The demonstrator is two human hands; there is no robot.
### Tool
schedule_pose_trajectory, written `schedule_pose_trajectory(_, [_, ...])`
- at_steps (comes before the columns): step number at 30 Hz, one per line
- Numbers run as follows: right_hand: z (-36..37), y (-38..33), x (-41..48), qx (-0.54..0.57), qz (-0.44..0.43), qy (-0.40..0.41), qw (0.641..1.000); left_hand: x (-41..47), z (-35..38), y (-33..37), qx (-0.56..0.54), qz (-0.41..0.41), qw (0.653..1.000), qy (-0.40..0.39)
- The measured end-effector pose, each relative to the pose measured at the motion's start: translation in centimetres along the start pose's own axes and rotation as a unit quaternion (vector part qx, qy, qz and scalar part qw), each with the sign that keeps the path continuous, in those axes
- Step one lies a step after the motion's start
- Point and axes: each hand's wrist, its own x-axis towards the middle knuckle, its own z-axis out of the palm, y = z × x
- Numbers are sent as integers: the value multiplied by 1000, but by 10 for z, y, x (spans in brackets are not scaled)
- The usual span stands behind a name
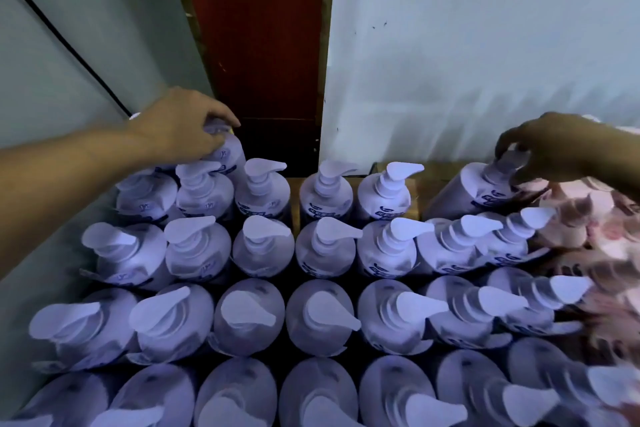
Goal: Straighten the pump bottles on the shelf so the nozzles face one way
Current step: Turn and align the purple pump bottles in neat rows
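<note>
Head view: your left hand (180, 125) grips a bottle (230, 154) by its pump beside the red door (256, 45); well right of it, your right hand (554, 149) pinches the pump of the tilted bottle (474, 187).

The left hand (183, 125) curls its fingers over the top of the back-left bottle (228, 152), hiding its pump. The right hand (554, 149) pinches the pump head of the back-right bottle (481, 187), which looks tilted. Between the hands and nearer than both stand rows of pump bottles (322, 319), most nozzles pointing toward the right hand's side. A strip of bare shelf (433, 180) shows between the hands, and pink packs (588, 239) lie just below the right hand.
</note>
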Motion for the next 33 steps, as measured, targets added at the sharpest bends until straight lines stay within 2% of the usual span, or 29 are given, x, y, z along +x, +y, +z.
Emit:
schedule_pose_trajectory(3, [10,4,-4,42,-15,54,998,-5,7,1,-3,0,999,51])
schedule_pose_trajectory(7, [21,6,-6,61,-36,101,992,-10,16,24,-42,49,993,96])
schedule_pose_trajectory(10, [27,-2,-7,71,-65,133,986,-12,20,41,-81,39,990,112])
schedule_pose_trajectory(16, [25,-20,-3,118,-78,217,966,-16,16,52,-107,46,991,71])
schedule_pose_trajectory(22, [-18,-60,9,146,-112,311,932,-31,8,49,-125,36,991,35])
schedule_pose_trajectory(25, [-39,-87,19,174,-127,321,922,-35,1,44,-147,15,988,54])
schedule_pose_trajectory(29, [-60,-141,39,173,-196,278,924,-39,0,42,-217,-39,973,65])
schedule_pose_trajectory(33, [-66,-199,55,171,-242,249,922,-45,7,46,-175,15,984,21])
